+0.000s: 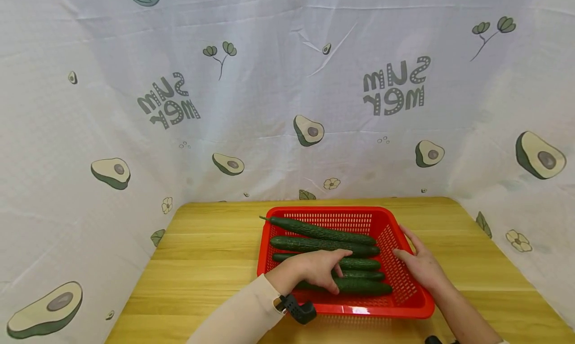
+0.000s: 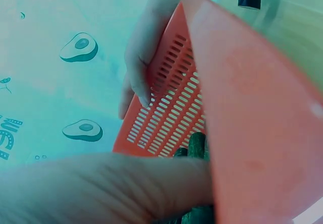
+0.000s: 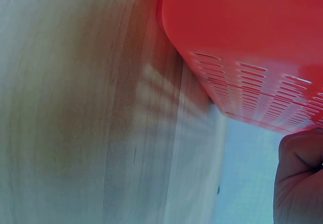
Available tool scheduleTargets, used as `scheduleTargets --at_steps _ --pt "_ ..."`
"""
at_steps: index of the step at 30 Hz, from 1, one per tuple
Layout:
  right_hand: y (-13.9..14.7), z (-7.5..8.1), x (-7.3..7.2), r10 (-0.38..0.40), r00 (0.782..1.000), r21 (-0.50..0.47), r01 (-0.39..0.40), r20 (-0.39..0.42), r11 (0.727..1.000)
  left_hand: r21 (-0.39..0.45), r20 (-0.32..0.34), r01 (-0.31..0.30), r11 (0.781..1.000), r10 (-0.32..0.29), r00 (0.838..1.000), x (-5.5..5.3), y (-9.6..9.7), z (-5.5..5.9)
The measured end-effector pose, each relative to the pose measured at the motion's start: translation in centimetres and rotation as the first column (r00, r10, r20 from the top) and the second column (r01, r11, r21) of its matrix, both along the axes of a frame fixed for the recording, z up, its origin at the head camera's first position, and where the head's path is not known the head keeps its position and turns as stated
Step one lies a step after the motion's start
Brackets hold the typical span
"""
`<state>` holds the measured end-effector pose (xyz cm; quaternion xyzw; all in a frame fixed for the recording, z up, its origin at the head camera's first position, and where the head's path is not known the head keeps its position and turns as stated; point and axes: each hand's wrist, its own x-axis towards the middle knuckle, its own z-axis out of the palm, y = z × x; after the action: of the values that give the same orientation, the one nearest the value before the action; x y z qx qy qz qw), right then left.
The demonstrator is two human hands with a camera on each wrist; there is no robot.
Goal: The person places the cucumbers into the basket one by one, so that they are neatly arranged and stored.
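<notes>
Several dark green cucumbers (image 1: 323, 230) lie side by side in a red plastic basket (image 1: 359, 310) with slotted walls. The stem of the rearmost one pokes over the basket's left rim. My left hand (image 1: 316, 269) reaches in from the front left, fingers spread over the nearer cucumbers, its thumb at the front cucumber (image 1: 366, 286). In the left wrist view, part of this hand blocks most of the cucumbers (image 2: 197, 144). With the thumb inside and the other fingers outside, my right hand (image 1: 424, 266) grips the basket's right rim.
The basket stands on a light wood-grain table (image 1: 202, 254). A white cloth (image 1: 269, 94) printed with avocados hangs behind and at both sides. A dark strap-on device (image 1: 298, 309) sits at my left wrist, close over the basket's front rim.
</notes>
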<state>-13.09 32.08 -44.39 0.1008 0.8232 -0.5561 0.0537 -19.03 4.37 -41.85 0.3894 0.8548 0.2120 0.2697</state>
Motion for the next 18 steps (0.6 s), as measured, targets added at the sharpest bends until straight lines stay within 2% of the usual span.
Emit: scheduleTargets --at_steps 9,13,18 --pt "0.15 -0.05 -0.22 0.005 1.000 -0.005 -0.005 0.006 1.000 -0.019 -0.020 -0.083 0.996 0.083 0.996 0.12 0.10 0.04" --pt "0.21 -0.07 -0.35 0.005 1.000 0.007 -0.005 0.008 1.000 -0.020 -0.022 -0.087 0.996 0.087 0.996 0.11 0.04 0.21" --pt "0.29 -0.15 -0.57 0.008 1.000 0.025 -0.008 0.012 1.000 -0.005 -0.063 -0.108 0.994 0.108 0.992 0.22 -0.16 0.88"
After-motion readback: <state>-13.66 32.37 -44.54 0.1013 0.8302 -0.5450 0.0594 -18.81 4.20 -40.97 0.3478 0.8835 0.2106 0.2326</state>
